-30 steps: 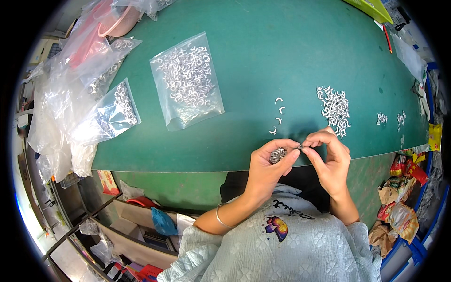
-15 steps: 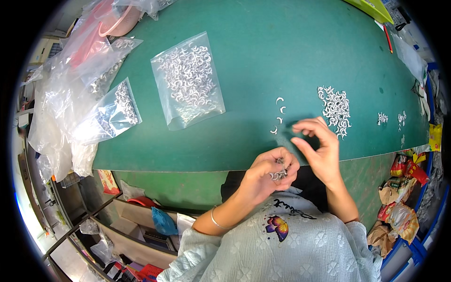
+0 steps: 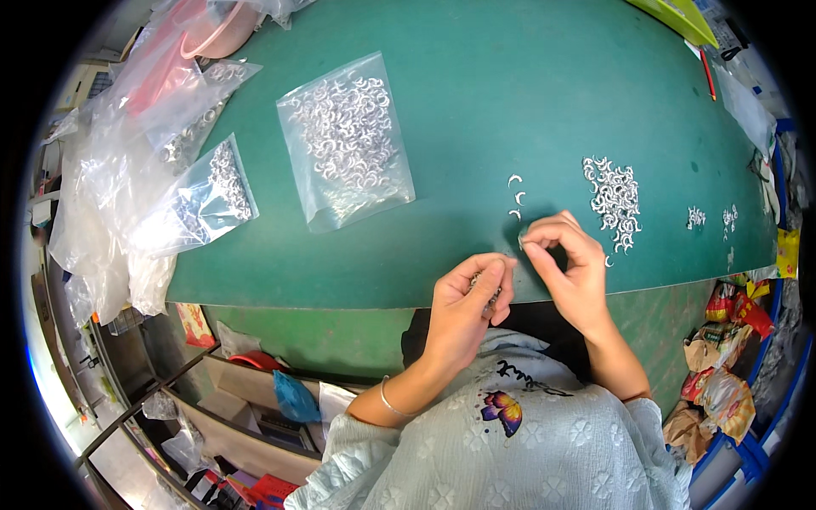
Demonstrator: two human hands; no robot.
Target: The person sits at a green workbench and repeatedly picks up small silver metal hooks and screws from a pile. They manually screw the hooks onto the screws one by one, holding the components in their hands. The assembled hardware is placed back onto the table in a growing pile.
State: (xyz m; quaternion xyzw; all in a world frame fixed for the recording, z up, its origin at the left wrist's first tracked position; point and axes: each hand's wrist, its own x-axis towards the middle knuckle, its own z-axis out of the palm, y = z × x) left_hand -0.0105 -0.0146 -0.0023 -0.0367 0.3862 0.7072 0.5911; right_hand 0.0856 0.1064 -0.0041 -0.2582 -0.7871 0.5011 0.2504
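My left hand is closed around a bunch of small silvery metal pieces, its thumb and forefinger tips together above the table's near edge. Close by, my right hand pinches at the tabletop; a crescent-shaped metal piece shows at its fingertips, mostly hidden. Beyond that pinch, a few loose crescent pieces lie in a short line. To the right of them spreads a pile of similar crescents, with a single piece beside my right hand.
On the green table, a clear bag full of crescents lies to the left, with a smaller bag farther left. Plastic bags and a pink basket crowd the left edge. Two little clusters sit far right.
My right hand's fingers have closed from apart into a pinch at the nearest crescent of the line. My left hand has turned, its fingers covering more of the pieces it holds.
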